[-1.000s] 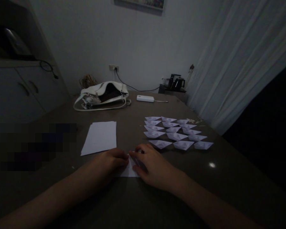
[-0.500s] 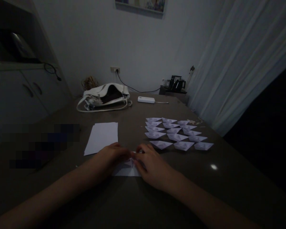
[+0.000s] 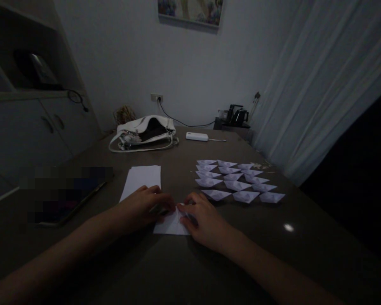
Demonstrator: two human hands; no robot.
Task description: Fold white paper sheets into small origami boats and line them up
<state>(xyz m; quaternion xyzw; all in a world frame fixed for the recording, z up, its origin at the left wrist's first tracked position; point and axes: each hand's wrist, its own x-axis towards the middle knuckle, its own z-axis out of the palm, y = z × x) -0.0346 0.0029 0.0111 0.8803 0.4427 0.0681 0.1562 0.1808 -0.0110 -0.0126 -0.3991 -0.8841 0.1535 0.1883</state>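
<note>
A partly folded sheet of white paper (image 3: pixel 171 227) lies on the table in front of me, its two upper edges slanting toward a top near my fingertips. My left hand (image 3: pixel 149 206) has its fingers bent and closed on the upper left of this paper. On the other side, my right hand (image 3: pixel 205 218) grips the paper's top and right edge between thumb and fingers. Part of the paper is hidden under both hands. Just beyond my left hand lies a stack of white paper sheets (image 3: pixel 142 180). Several folded paper boats (image 3: pixel 236 185) stand in rows beyond my right hand.
On the table (image 3: pixel 190 271) a white bag (image 3: pixel 146 129) sits at the far left, near a white device with a short cable (image 3: pixel 197 136). A blurred-out tablet-like object (image 3: pixel 73 199) lies at left. A black kettle (image 3: pixel 240 116) stands behind, by the curtain (image 3: pixel 305 93).
My left hand has shifted slightly and its fingers have lifted, so more of the folded paper shows. The right hand stays on the paper. The camera view has tilted a little.
</note>
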